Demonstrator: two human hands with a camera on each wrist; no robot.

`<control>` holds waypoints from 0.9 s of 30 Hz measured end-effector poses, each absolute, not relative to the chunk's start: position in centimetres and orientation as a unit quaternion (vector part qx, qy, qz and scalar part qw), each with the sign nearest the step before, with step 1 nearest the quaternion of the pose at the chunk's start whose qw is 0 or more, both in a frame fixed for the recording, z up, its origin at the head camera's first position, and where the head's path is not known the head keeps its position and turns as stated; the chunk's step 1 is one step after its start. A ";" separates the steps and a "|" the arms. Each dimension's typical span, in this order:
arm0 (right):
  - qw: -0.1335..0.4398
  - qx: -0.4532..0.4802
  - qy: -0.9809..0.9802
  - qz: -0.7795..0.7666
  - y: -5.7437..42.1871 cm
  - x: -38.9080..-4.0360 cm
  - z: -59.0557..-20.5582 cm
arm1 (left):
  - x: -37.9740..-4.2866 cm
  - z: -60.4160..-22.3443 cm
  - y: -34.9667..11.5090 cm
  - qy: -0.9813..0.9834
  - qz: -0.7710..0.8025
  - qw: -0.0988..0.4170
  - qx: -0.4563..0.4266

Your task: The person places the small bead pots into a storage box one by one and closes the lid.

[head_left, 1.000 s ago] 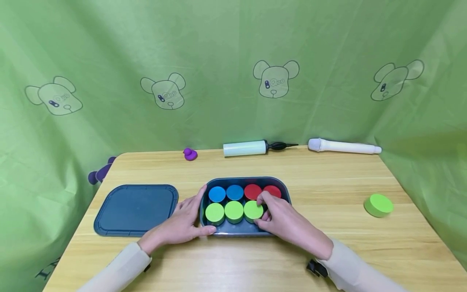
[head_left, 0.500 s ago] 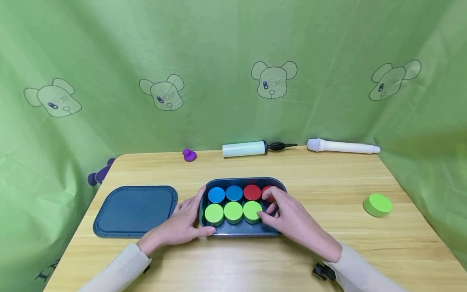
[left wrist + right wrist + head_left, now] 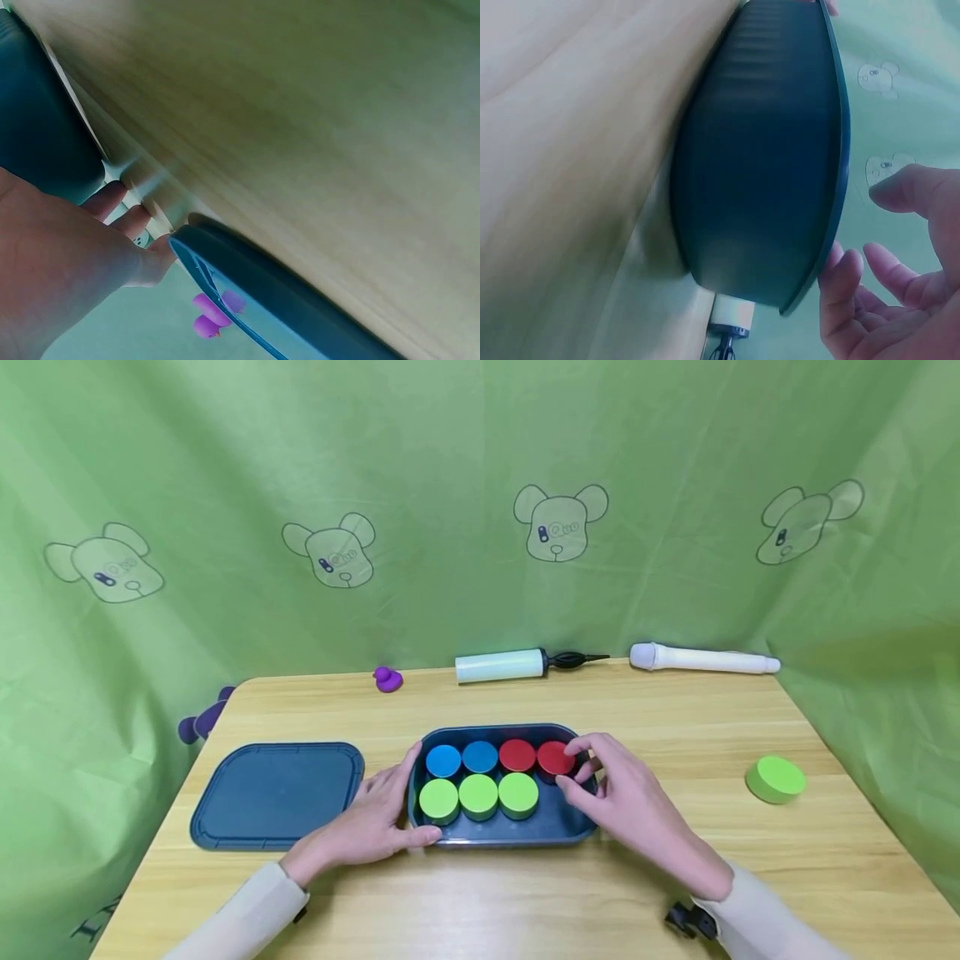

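A dark blue box (image 3: pixel 555 827) holds several round blocks. Two blue blocks (image 3: pixel 444 762) and two red blocks, one the right-hand red block (image 3: pixel 555 758), form its back row. Three green blocks, one the rightmost green block (image 3: pixel 518 796), stand in front. My left hand (image 3: pixel 375 818) rests against the box's left end, fingers extended and thumb along the front corner. My right hand (image 3: pixel 626 789) is over the right end, thumb and index finger apart beside the right-hand red block. Whether they touch it I cannot tell. The right wrist view shows nothing between these fingers.
A flat blue lid (image 3: pixel 277 795) lies left of the box. Another green block (image 3: pixel 776 779) is at the right. Along the back edge are a purple duck (image 3: pixel 388 679), a hand pump (image 3: pixel 501 666) and a white microphone-shaped stick (image 3: pixel 705 659). A green curtain (image 3: pixel 450 568) hangs behind.
My right hand has left the rightmost green block and moved right, uncovering the right-hand red block and the box's front right corner. My left hand has stayed at the box's left end.
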State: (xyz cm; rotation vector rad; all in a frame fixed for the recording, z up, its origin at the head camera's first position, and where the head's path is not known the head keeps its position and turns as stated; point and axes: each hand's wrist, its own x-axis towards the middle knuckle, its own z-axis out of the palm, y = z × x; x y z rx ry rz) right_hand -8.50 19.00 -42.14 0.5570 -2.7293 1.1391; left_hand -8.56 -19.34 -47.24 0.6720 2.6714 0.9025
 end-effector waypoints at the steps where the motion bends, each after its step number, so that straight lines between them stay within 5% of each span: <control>1: 0.070 0.181 -0.905 0.378 19.2 -8.5 -42.1 | -8.5 -47.2 -19.4 0.915 0.309 0.121 0.230; 15: 0.158 0.172 -0.902 0.362 23.4 -8.9 -42.1 | -8.6 -47.2 -19.4 0.916 0.305 0.119 0.232; 27: 0.145 0.108 -0.915 0.361 27.6 -8.8 -42.4 | -8.6 -47.5 -19.5 0.916 0.306 0.124 0.229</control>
